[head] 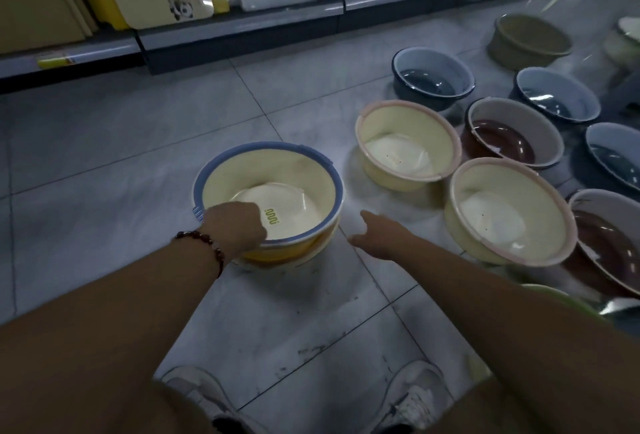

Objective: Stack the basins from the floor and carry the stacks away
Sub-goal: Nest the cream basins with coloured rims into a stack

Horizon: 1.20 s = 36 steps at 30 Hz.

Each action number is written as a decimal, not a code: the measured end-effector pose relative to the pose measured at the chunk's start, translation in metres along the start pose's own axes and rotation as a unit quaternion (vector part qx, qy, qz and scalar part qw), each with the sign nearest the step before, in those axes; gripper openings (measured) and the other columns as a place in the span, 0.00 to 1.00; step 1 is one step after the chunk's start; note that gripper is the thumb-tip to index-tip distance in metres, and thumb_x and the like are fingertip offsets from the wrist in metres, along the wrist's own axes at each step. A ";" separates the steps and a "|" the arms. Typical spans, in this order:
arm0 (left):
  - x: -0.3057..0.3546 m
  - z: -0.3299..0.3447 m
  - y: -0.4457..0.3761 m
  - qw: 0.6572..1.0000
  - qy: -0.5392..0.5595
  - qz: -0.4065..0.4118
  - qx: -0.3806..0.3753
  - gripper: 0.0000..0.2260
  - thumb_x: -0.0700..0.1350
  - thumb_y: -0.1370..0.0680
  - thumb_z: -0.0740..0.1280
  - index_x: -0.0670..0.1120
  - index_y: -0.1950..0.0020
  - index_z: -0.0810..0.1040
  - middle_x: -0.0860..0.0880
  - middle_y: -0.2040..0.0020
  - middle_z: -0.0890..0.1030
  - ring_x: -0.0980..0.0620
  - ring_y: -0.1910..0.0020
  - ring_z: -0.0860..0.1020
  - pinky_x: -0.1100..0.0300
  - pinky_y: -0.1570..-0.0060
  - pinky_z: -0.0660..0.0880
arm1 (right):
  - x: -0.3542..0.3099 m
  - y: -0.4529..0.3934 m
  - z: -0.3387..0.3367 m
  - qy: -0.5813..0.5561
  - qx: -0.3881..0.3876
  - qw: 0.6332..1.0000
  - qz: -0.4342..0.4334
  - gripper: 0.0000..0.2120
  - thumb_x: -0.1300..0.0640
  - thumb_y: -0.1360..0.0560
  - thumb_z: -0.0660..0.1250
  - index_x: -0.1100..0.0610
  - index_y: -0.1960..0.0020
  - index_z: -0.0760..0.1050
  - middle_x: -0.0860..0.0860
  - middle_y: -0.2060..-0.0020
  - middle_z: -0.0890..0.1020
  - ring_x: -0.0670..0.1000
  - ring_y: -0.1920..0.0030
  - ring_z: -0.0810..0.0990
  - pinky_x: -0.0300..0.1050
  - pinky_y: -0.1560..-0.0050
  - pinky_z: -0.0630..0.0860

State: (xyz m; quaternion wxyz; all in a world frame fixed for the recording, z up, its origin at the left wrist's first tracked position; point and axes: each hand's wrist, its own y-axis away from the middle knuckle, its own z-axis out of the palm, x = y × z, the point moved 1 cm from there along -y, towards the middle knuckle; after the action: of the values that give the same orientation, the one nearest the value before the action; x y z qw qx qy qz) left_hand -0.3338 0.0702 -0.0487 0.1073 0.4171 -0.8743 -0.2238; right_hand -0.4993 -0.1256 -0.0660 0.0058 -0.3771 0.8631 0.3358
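The blue-rimmed basin [270, 191] sits nested in a yellow basin [277, 255] on the tiled floor [121, 156] before my shoes. My left hand [235, 226] curls its grip over the near rim. My right hand [379, 234] hovers just beside it, fingers spread, holding nothing. Cream basins [408, 146], brown and grey ones lie to the right.

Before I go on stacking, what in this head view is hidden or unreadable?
- Left hand: fingers curl over the blue-rimmed basin's near rim, so the grip itself is hidden.
- How many basins sit nested under it: the lower walls are too dim to count.
- Dark red basin at the right: cut off by the frame edge.
- Shelf label: too blurred to read.
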 end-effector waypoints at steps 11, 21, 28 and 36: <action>0.096 -0.056 0.051 0.961 -0.102 0.229 0.119 0.24 0.58 0.19 0.56 0.50 0.25 0.62 0.46 0.29 0.67 0.44 0.35 0.70 0.47 0.34 0.68 | 0.051 0.068 -0.095 0.106 0.118 0.987 -0.011 0.36 0.39 0.22 0.62 0.53 0.21 0.53 0.57 0.25 0.63 0.59 0.26 0.63 0.55 0.29 0.65; 0.113 -0.012 -0.074 0.963 -0.151 0.199 0.097 0.28 0.64 0.20 0.53 0.51 0.24 0.58 0.44 0.26 0.63 0.42 0.31 0.67 0.44 0.31 0.65 | 0.099 -0.063 -0.096 0.133 0.084 0.986 0.051 0.36 0.37 0.22 0.58 0.51 0.21 0.51 0.57 0.23 0.58 0.64 0.24 0.56 0.61 0.26 0.58; 0.122 0.075 -0.157 0.992 -0.032 0.122 -0.031 0.44 0.70 0.28 0.56 0.48 0.19 0.47 0.46 0.33 0.75 0.46 0.40 0.77 0.51 0.43 0.74 | 0.135 -0.183 -0.074 0.118 0.057 0.989 0.075 0.35 0.37 0.22 0.58 0.52 0.22 0.53 0.56 0.24 0.61 0.63 0.26 0.61 0.58 0.29 0.61; 0.134 0.110 -0.171 0.984 0.022 0.179 -0.002 0.40 0.55 0.21 0.61 0.43 0.20 0.40 0.45 0.45 0.81 0.46 0.50 0.80 0.57 0.51 0.74 | 0.158 -0.247 -0.041 0.109 0.026 0.990 0.083 0.41 0.40 0.23 0.63 0.52 0.20 0.45 0.55 0.21 0.52 0.63 0.23 0.55 0.58 0.26 0.59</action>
State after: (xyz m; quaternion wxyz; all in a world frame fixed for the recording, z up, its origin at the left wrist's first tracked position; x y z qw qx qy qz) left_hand -0.3428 -0.0949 -0.2268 0.1650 0.2588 -0.9318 -0.1936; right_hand -0.4403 -0.3727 -0.2174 -0.1068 -0.3385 0.8951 0.2698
